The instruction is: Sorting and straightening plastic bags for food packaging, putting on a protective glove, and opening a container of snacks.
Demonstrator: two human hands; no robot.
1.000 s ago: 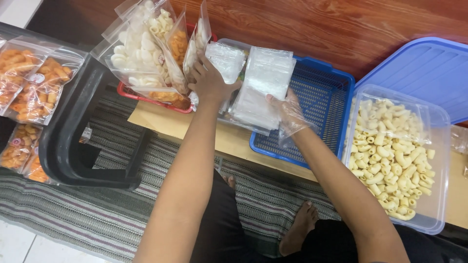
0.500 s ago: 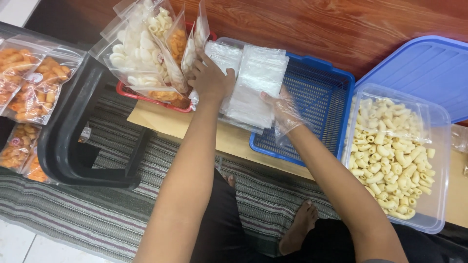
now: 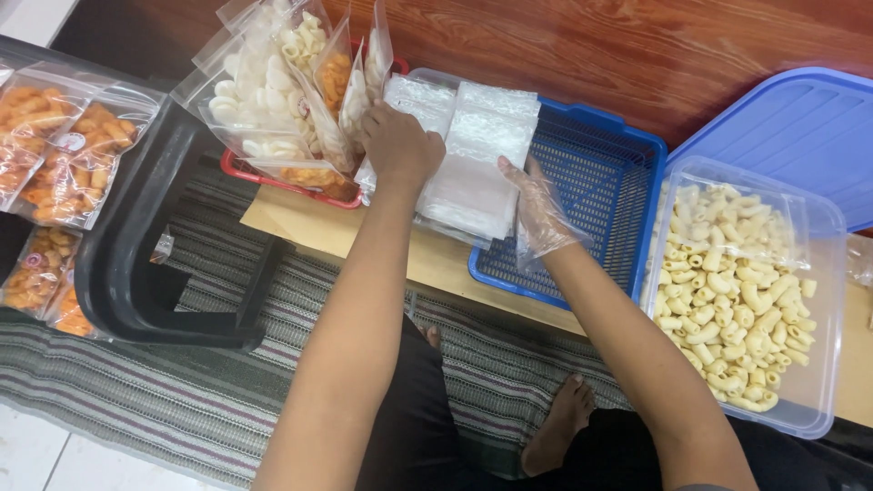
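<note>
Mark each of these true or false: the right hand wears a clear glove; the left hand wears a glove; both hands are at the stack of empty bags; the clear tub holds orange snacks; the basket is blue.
1. The right hand wears a clear glove: true.
2. The left hand wears a glove: false, it is bare.
3. Both hands are at the stack of empty clear bags: true.
4. The clear tub holds orange snacks: false, it holds pale curled pieces.
5. The basket is blue: true.
</note>
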